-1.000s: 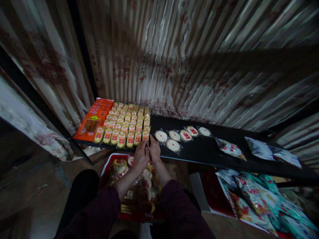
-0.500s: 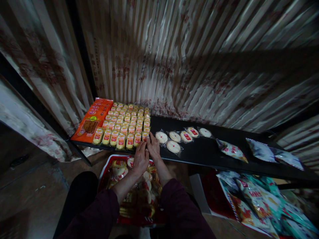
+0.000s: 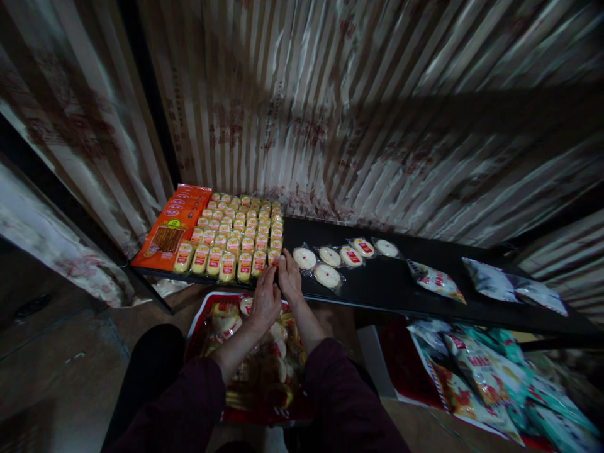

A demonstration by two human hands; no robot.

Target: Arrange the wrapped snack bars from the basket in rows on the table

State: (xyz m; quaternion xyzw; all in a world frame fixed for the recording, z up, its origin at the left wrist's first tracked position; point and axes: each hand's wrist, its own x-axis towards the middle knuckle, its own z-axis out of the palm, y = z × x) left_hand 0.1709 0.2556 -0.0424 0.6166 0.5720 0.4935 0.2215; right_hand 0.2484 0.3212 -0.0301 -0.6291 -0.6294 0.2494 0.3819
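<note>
At the front right corner of a block of wrapped small cakes (image 3: 228, 267), both hands close around one wrapped cake (image 3: 274, 257). My left hand (image 3: 266, 303) has its fingertips at the near side of that cake. My right hand (image 3: 290, 279) presses its fingers along the cake's right side. The fingers partly cover the lower end of the cake. The block stands in tight rows on a black shelf (image 3: 382, 286). Below my forearms lies a red tray with a white rim (image 3: 201, 314), filled with wrapped cakes and other packets.
Orange snack packets (image 3: 165, 236) overlap left of the cakes. Round white wrapped biscuits (image 3: 327, 275) lie to the right, then a printed bag (image 3: 436, 281) and silvery bags (image 3: 491, 279). A box of snack bags (image 3: 481, 371) stands below. A striped curtain (image 3: 302, 113) hangs behind.
The view has shifted slightly. Both hands stay at the same corner cake with little visible movement, and the rows look the same.
</note>
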